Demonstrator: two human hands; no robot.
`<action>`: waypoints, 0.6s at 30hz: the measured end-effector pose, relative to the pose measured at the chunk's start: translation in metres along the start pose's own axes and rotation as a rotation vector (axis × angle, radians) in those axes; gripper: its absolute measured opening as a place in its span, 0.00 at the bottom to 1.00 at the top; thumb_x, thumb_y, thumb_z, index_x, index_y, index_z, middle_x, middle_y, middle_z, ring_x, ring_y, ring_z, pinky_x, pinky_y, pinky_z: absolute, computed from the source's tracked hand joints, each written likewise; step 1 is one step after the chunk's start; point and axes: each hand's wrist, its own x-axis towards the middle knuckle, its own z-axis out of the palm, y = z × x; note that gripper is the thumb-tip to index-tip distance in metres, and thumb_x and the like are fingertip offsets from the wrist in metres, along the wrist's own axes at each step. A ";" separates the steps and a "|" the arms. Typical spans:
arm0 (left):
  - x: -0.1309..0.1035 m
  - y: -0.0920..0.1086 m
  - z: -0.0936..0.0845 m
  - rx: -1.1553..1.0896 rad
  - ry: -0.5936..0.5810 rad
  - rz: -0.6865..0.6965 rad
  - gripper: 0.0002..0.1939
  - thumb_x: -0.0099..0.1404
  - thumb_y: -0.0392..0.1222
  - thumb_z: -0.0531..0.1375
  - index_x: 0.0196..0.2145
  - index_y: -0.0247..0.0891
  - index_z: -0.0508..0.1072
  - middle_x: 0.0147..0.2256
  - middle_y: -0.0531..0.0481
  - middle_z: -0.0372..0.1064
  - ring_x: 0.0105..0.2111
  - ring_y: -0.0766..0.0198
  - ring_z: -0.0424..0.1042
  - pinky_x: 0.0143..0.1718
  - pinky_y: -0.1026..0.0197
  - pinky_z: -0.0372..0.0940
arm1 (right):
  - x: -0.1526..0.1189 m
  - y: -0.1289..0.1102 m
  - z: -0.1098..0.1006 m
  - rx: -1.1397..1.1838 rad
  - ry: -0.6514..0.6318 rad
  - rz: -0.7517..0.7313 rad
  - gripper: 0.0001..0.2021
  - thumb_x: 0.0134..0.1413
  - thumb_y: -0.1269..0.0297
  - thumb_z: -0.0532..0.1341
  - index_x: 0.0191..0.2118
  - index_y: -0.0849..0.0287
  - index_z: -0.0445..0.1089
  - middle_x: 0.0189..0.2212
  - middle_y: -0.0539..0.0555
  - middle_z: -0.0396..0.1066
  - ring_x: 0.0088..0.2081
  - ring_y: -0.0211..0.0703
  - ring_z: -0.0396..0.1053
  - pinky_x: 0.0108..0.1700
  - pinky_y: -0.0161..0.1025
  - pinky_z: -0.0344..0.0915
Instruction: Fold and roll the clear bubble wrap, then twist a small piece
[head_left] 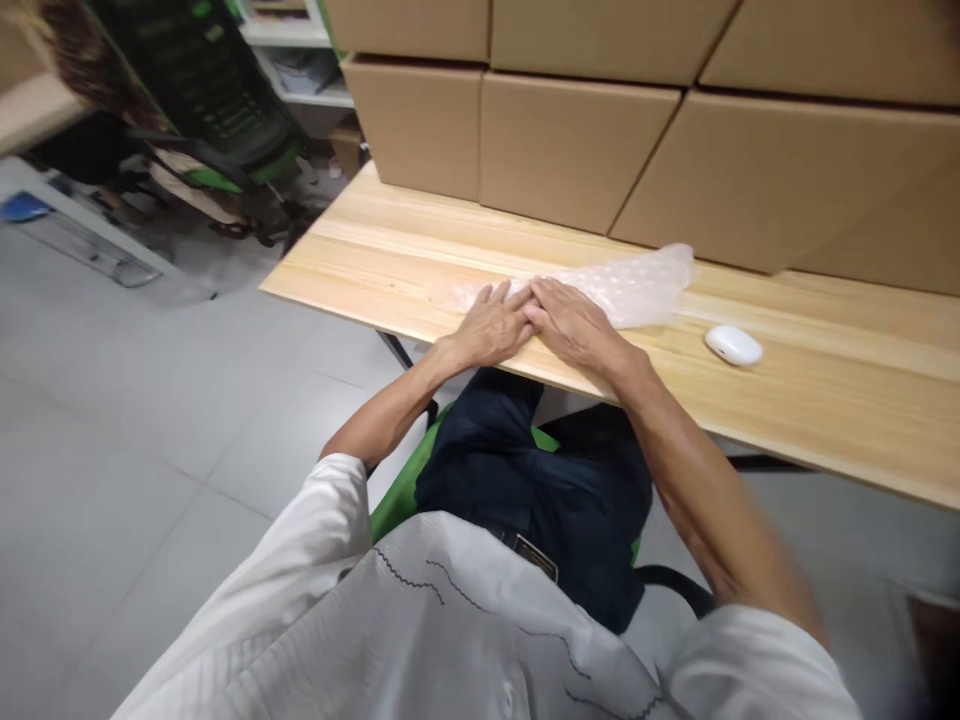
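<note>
Both hands lay flat, palms down, on the near part of a clear, crinkled sheet of bubble wrap (pixel 600 285) that was spread on the pale wooden worktop (pixel 825 400). The left hand (pixel 491 325) rested with its fingers stretched out and slightly spread, gripping nothing, only pressing the plastic. The right hand (pixel 574 322) lay just beside it, likewise open and flat, its fingertips touching those of the left hand over the sheet's left part. The rest of the bubble wrap ran off to the right and away from the person, its far end rumpled and lifted a little off the wood.

To the right of the sheet, apart from it and from the hands, sat a small white rounded plastic case (pixel 733 345) on the bare wood. Along the far edge of the worktop stood a row of plain brown cardboard boxes (pixel 570 150), stacked in two tiers and close behind the bubble wrap, so that little free room was left beyond it. The person sat on a green chair (pixel 397 490) in dark trousers and a white shirt. Off to the left, across the grey tiled floor (pixel 112 420), stood a black and green mesh office chair (pixel 217 90), blurred, well apart from the worktop.
</note>
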 end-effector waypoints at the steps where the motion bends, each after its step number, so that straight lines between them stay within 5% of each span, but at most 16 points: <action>1: -0.002 0.001 -0.001 0.018 -0.001 0.004 0.32 0.88 0.47 0.51 0.83 0.40 0.68 0.87 0.36 0.54 0.85 0.24 0.56 0.83 0.20 0.54 | 0.000 0.004 0.002 -0.002 -0.012 0.003 0.37 0.84 0.52 0.44 0.83 0.72 0.63 0.85 0.70 0.62 0.86 0.63 0.59 0.87 0.61 0.55; 8: -0.015 -0.003 0.000 0.102 0.087 -0.006 0.31 0.89 0.49 0.49 0.81 0.36 0.68 0.81 0.30 0.64 0.80 0.36 0.67 0.80 0.34 0.64 | -0.001 0.019 0.017 -0.035 -0.064 0.026 0.42 0.82 0.45 0.44 0.88 0.67 0.57 0.88 0.67 0.54 0.89 0.69 0.49 0.89 0.70 0.50; 18: -0.028 -0.014 -0.002 0.125 0.031 -0.032 0.33 0.90 0.52 0.49 0.81 0.36 0.69 0.84 0.35 0.60 0.83 0.29 0.61 0.82 0.29 0.61 | -0.002 0.019 0.019 -0.137 -0.084 0.023 0.43 0.82 0.44 0.45 0.88 0.66 0.58 0.88 0.68 0.53 0.89 0.71 0.49 0.88 0.71 0.50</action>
